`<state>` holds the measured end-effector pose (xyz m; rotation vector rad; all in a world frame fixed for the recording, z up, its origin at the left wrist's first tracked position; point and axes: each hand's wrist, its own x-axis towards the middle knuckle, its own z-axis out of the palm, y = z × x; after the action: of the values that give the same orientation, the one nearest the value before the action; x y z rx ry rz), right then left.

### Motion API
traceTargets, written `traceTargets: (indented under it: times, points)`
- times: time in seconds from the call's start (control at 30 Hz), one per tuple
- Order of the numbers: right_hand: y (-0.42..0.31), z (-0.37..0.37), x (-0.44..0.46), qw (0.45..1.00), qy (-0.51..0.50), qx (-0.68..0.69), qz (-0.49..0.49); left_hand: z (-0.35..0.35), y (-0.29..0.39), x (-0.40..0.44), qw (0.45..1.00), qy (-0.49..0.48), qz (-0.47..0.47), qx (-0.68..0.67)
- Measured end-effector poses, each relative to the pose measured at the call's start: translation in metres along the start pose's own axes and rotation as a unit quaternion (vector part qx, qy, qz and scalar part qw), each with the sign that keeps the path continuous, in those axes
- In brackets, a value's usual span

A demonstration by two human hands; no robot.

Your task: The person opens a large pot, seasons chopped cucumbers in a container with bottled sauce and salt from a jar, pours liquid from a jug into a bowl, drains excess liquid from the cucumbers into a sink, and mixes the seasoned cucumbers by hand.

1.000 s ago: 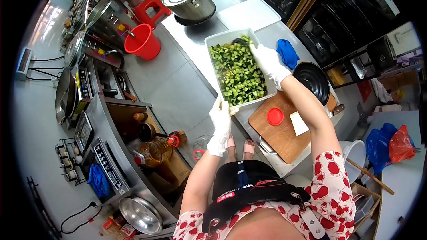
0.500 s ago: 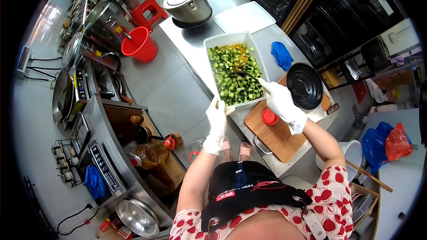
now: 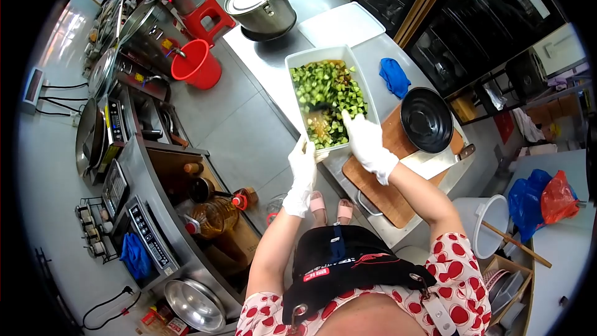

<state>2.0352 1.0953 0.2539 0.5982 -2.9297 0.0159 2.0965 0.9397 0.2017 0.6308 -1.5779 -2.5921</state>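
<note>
A white rectangular tub [image 3: 364,85] holds chopped green cucumber [image 3: 320,87] with brownish liquid at the near end. My left hand [image 3: 304,165], in a white glove, grips the tub's near left corner. Over the tub's right near side, my gloved right hand [image 3: 367,143] is closed round the handle of a black spoon [image 3: 323,107], whose head is blurred and partly sunk in the cucumber. A wooden cutting board [image 3: 379,193] lies just below the tub, partly hidden under my right arm. Beside it rests a black bowl [image 3: 426,119].
A lidded steel pot [image 3: 261,7], a white lid [image 3: 342,23] and a blue cloth [image 3: 394,78] are on the steel table. A knife [image 3: 466,152] lies at the table's right edge. On the floor to the left stands a red bucket [image 3: 196,65].
My right hand moved from the tub's far end to its near end, stirring the cucumber with the spoon. Liquid now shows at the near end. My left hand still grips the corner.
</note>
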Motion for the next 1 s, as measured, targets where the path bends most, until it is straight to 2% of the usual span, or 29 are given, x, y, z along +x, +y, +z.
traceTargets:
  times: [0.13,0.3,0.4,0.5,0.6,0.67,0.87,1.0]
  points:
    - [0.012,-0.006,0.027,0.995,0.091,0.001,0.033,-0.001,-0.001,0.002,1.000,0.013,-0.002,-0.012]
    - [0.010,-0.005,0.060,0.989,0.141,0.021,-0.025,0.003,0.001,-0.001,1.000,0.025,-0.004,-0.006]
    - [0.009,0.011,0.056,0.997,0.067,0.027,-0.019,0.005,0.004,-0.002,0.999,0.036,0.006,0.004]
    - [0.021,-0.004,0.041,0.992,0.105,0.018,-0.075,0.006,0.005,-0.001,0.999,0.043,-0.010,-0.010]
    - [0.028,-0.034,0.059,0.994,0.106,-0.037,-0.008,0.004,0.001,0.000,0.999,0.025,-0.008,-0.030]
    - [0.045,-0.023,0.073,0.994,0.105,-0.037,0.003,0.004,0.000,0.000,0.999,0.028,0.003,-0.022]
    - [0.055,0.007,0.014,0.997,0.023,-0.070,0.027,0.007,0.000,-0.002,0.998,0.052,0.000,-0.022]
    - [0.034,-0.006,-0.022,0.999,0.019,0.014,0.049,0.009,0.001,-0.001,0.998,0.055,0.002,-0.025]
